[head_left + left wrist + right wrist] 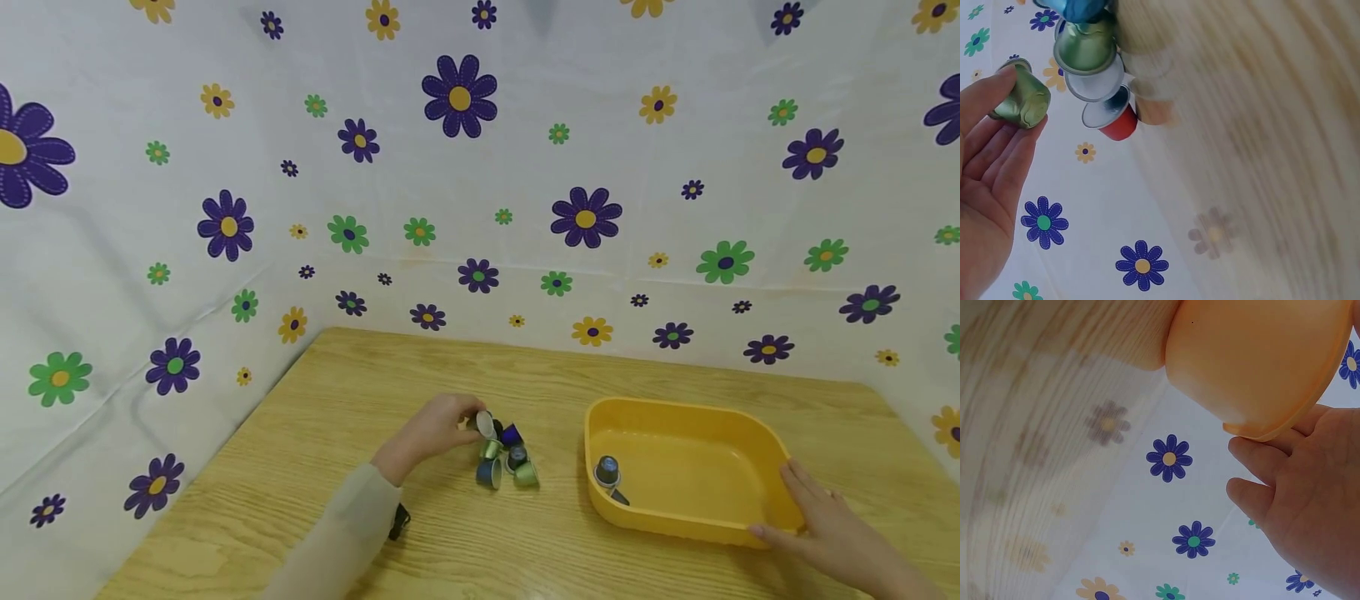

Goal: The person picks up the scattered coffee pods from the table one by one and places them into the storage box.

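Toward the right edge of the table (525, 546), the near right corner of a yellow tub (675, 530) is touched by the right hand (836, 518), its fingers nearly straight, and two capsules (607, 470) are held in the tub's near left corner. Across a stretch of wood, a green capsule (1022, 100) is pinched between thumb and fingers by the left hand (433, 431), beside a cluster of capsules (516, 457). Beyond, more wood is left before the back edge, behind which a flowered cloth (517, 171) is hung.
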The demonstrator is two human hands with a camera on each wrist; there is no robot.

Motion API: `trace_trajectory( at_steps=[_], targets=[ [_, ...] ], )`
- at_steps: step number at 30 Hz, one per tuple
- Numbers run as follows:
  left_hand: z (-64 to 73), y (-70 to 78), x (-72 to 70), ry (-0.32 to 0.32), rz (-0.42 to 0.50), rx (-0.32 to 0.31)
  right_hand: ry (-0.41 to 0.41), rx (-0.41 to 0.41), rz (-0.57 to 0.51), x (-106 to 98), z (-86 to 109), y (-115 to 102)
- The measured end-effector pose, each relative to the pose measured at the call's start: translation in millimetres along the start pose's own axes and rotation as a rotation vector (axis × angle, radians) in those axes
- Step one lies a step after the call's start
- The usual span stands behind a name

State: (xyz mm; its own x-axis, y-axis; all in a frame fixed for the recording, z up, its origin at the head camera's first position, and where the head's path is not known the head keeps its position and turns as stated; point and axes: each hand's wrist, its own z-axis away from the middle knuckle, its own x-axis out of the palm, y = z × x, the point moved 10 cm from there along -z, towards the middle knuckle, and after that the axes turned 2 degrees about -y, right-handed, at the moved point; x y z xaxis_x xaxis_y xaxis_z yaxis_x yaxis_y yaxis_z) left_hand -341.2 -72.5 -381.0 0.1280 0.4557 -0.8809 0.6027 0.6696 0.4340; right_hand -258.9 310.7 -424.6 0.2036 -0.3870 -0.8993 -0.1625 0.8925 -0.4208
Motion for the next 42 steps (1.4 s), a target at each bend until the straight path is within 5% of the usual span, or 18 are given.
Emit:
trace_trajectory(
  at_steps=[7, 18, 42],
  targets=[
    [-0.7, 3.4, -5.8, 0.081, 0.030, 0.004, -0.014, -0.001, -0.031, 1.8, -0.3, -1.1],
    [-11.7, 22.4, 0.9, 0.102, 0.163, -0.046, -0.008, -0.008, -0.025, 0.3, -0.8, -1.2],
    [-46.3, 110.8, 34.9, 0.111, 0.130, 0.201, -0.003, 0.002, -0.018, -2.2, -0.1, 0.2]
  ],
)
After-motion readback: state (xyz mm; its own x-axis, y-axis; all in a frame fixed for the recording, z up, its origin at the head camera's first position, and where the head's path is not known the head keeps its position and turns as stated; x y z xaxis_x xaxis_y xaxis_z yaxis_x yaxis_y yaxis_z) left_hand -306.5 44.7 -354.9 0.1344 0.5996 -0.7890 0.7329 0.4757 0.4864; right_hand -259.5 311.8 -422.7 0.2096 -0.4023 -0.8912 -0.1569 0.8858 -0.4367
